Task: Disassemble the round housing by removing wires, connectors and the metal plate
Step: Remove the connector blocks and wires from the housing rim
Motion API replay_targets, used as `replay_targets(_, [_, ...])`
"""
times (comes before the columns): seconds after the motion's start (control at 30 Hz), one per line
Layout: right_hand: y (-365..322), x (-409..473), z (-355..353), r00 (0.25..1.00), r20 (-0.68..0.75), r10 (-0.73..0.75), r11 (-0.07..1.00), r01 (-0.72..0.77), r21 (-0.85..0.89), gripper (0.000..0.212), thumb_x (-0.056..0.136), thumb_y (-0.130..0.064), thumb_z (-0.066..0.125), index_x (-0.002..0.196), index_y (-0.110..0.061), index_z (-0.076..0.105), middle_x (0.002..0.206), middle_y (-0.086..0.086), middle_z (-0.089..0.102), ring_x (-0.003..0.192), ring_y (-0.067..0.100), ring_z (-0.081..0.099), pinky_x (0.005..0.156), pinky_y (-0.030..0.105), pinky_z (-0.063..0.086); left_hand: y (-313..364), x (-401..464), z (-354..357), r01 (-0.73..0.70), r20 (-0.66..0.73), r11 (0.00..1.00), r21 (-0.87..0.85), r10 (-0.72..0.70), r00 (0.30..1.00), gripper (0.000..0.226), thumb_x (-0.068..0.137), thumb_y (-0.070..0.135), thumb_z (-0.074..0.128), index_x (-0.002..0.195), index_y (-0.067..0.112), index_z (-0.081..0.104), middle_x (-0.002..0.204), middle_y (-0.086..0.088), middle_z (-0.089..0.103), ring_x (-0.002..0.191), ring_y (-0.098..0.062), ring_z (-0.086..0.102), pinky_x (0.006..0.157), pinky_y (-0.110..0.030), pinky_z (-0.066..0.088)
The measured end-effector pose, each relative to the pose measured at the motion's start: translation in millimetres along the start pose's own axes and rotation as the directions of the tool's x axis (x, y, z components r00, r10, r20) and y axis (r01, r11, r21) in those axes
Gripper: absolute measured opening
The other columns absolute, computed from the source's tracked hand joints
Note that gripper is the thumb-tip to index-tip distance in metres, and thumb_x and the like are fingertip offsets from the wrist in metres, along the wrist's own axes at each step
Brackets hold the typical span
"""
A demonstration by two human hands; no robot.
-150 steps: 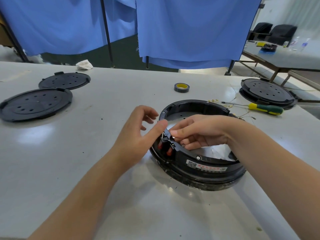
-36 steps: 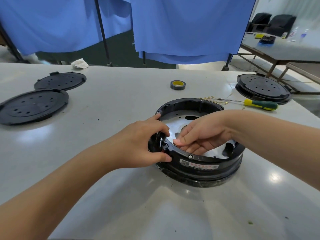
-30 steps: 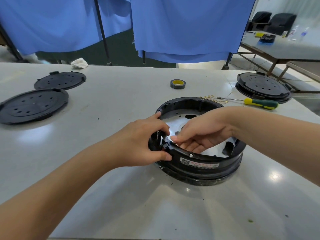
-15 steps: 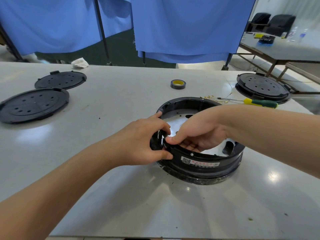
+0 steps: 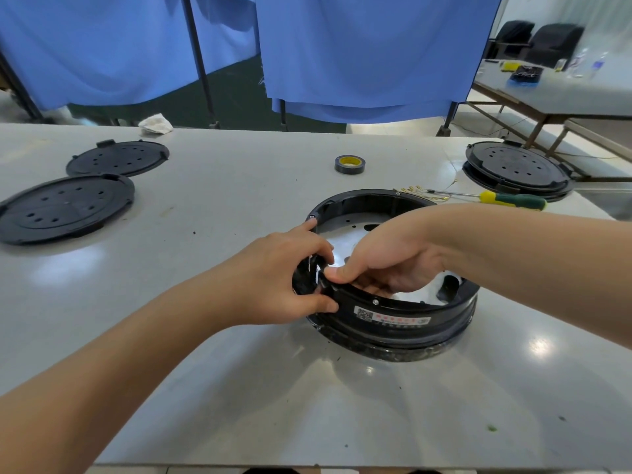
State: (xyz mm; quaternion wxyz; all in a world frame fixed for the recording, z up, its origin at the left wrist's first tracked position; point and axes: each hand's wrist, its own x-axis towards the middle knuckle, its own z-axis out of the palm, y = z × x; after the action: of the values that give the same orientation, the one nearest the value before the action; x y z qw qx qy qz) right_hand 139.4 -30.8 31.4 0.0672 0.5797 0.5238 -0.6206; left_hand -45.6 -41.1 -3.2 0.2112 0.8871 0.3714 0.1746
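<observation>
The black round housing (image 5: 393, 318) stands on the grey table, right of centre, with a shiny metal plate (image 5: 345, 239) inside on its floor. My left hand (image 5: 273, 278) grips the housing's left wall from outside, thumb low on the wall and fingers curled over the rim. My right hand (image 5: 383, 260) reaches inside the ring; its thumb presses on the rim beside the left fingers, and its fingers curl under the rim. The connector between the hands is mostly hidden.
Two black perforated lids (image 5: 65, 208) (image 5: 118, 158) lie at the left. A stack of lids (image 5: 516, 169) sits far right, with a green-and-yellow screwdriver (image 5: 506, 199) and small brass terminals (image 5: 415, 191) nearby. A tape roll (image 5: 349, 163) lies behind the housing.
Five seconds ago both hands pinched at the connector with red parts showing; now the left hand wraps the wall and the right thumb has slid onto the rim beside it.
</observation>
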Motion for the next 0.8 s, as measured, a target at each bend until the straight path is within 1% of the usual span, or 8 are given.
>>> replay_targets(0.13, [2,-2,-1,1.0,-0.005,-0.014,1.0,0.014,-0.013,0.023,0.094,-0.036,0.052,0.093,-0.013,0.054,0.074,-0.001,0.048,0.065,0.011,0.044,0.065,0.02,0.039,-2,-1,1,-0.006,-0.009,1.0,-0.023,0.006,1.0,0.045,0.072,0.041,0.08,0.109,0.024,0.059,0.127,0.01,0.06,0.145,-0.003,0.015,0.107,-0.027,0.036])
replay_targets(0.23, [6,-1,-2,0.999,-0.013,-0.032,0.999,0.032,-0.002,0.027,0.092,-0.039,0.055,0.101,-0.013,0.054,0.074,-0.001,0.049,0.067,0.011,0.044,0.067,0.02,0.039,-3,-2,1,-0.012,-0.008,0.998,-0.061,0.012,1.0,0.043,0.073,0.039,0.081,0.108,0.025,0.06,0.131,0.012,0.058,0.145,-0.001,0.014,0.108,-0.021,0.033])
replay_targets(0.4, [6,-1,-2,0.999,-0.018,-0.027,0.999,0.027,0.024,0.03,0.09,-0.039,0.057,0.107,-0.014,0.054,0.078,0.0,0.049,0.068,0.011,0.044,0.067,0.02,0.039,-5,-1,0,-0.008,0.006,0.997,-0.072,0.008,1.0,0.046,0.073,0.04,0.08,0.113,0.029,0.057,0.136,0.011,0.055,0.145,-0.001,0.014,0.11,-0.026,0.033])
replay_targets(0.47, [7,0,-1,0.999,-0.034,-0.026,0.999,0.028,0.038,0.03,0.089,-0.039,0.058,0.107,-0.016,0.054,0.078,-0.002,0.05,0.067,0.009,0.044,0.064,0.018,0.039,-5,-2,2,0.009,-0.003,0.996,-0.091,-0.01,1.0,0.053,0.073,0.038,0.08,0.117,0.031,0.051,0.134,0.012,0.055,0.141,-0.001,0.027,0.108,-0.029,0.038])
replay_targets(0.53, [9,1,0,0.998,-0.053,-0.026,0.999,0.028,0.04,0.027,0.088,-0.04,0.058,0.103,-0.017,0.056,0.074,-0.004,0.051,0.063,0.008,0.044,0.057,0.016,0.039,-2,-3,2,0.033,-0.016,0.989,-0.147,-0.035,0.999,0.052,0.073,0.035,0.08,0.108,0.035,0.042,0.133,0.009,0.055,0.132,0.003,0.04,0.106,-0.033,0.041])
replay_targets(0.6, [11,0,0,0.997,-0.07,-0.024,0.999,0.027,0.042,0.024,0.087,-0.041,0.06,0.092,-0.018,0.059,0.07,-0.005,0.051,0.062,0.008,0.044,0.056,0.016,0.039,-1,-5,3,0.033,-0.022,0.985,-0.171,-0.037,0.999,0.048,0.073,0.031,0.081,0.094,0.033,0.037,0.134,0.006,0.056,0.13,0.016,0.034,0.106,-0.032,0.04])
replay_targets(0.7, [10,-1,0,0.997,-0.078,-0.024,0.999,0.027,0.041,0.023,0.086,-0.041,0.061,0.084,-0.018,0.058,0.068,-0.005,0.05,0.062,0.008,0.043,0.057,0.016,0.038,-1,-6,4,-0.012,-0.045,0.989,-0.149,0.005,0.999,0.031,0.074,0.024,0.079,0.08,0.022,0.049,0.138,0.003,0.055,0.137,0.015,0.018,0.108,-0.017,0.032])
replay_targets(0.8, [10,-3,3,0.997,-0.073,-0.029,0.998,0.033,0.054,0.025,0.085,-0.042,0.061,0.088,-0.017,0.059,0.073,-0.004,0.052,0.066,0.009,0.044,0.062,0.017,0.037,-1,-8,6,-0.017,-0.089,0.988,-0.156,0.003,0.996,0.016,0.073,0.016,0.078,0.068,0.013,0.064,0.142,0.0,0.052,0.137,0.015,0.018,0.102,-0.001,0.021])
